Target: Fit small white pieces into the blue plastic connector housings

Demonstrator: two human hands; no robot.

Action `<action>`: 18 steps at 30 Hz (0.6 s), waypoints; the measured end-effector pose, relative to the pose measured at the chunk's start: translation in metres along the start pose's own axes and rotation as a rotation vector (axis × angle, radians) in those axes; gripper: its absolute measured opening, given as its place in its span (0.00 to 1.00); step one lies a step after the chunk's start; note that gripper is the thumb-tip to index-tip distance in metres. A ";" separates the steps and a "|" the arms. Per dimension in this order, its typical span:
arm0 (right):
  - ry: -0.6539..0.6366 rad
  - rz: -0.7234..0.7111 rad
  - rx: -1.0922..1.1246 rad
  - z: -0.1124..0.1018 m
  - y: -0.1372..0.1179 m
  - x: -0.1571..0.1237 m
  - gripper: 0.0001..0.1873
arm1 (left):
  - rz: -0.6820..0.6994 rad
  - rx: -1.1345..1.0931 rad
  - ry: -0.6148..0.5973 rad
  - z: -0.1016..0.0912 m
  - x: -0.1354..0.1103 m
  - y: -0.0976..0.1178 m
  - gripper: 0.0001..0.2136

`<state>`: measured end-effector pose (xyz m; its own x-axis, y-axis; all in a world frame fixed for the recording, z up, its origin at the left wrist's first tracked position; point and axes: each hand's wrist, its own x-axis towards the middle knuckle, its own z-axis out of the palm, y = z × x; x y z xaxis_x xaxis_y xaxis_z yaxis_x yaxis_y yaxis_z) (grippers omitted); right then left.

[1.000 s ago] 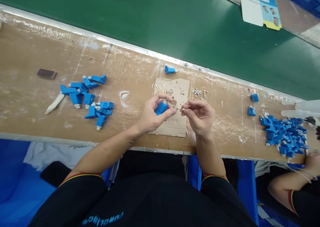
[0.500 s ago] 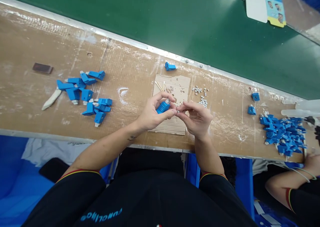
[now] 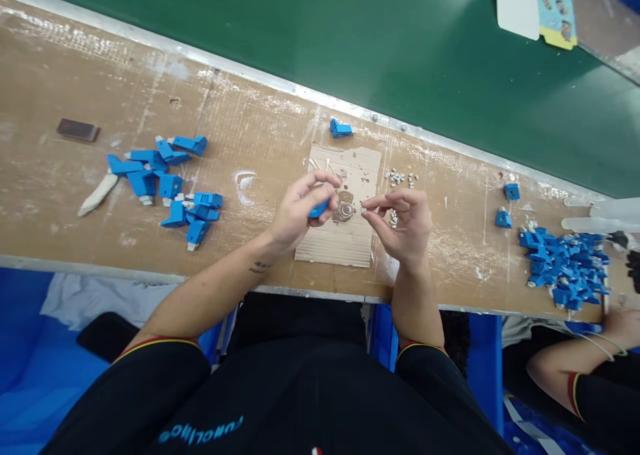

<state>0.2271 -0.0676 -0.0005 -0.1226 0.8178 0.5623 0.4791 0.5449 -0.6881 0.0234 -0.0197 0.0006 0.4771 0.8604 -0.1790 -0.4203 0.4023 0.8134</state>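
Observation:
My left hand is closed around a blue plastic part, mostly hidden by the fingers. To its right, my right hand pinches a tiny whitish piece between thumb and fingertips. The two hands are apart, over a cardboard sheet. On that sheet lie a wet, ring-marked patch and several cotton swabs. Small grey-white pieces are scattered just beyond the right hand, some partly covered by it.
Blue parts with white ends lie at left beside a pale blade-shaped tool and a dark block. One blue part sits behind the cardboard. A large blue pile is at right, near another person's arm. A green surface runs behind.
My hands have drawn apart, the right one moving slightly right with the tiny piece. My left hand has turned, covering more of the blue part. The wet patch now shows between them.

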 end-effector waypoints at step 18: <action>-0.316 0.167 -0.291 -0.003 0.021 -0.006 0.12 | -0.058 -0.106 0.247 -0.001 0.004 0.016 0.05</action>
<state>0.2409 -0.0620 -0.0169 -0.2602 0.9309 0.2564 0.7334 0.3633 -0.5745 0.0182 -0.0093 0.0126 0.3056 0.8800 -0.3637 -0.4821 0.4724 0.7378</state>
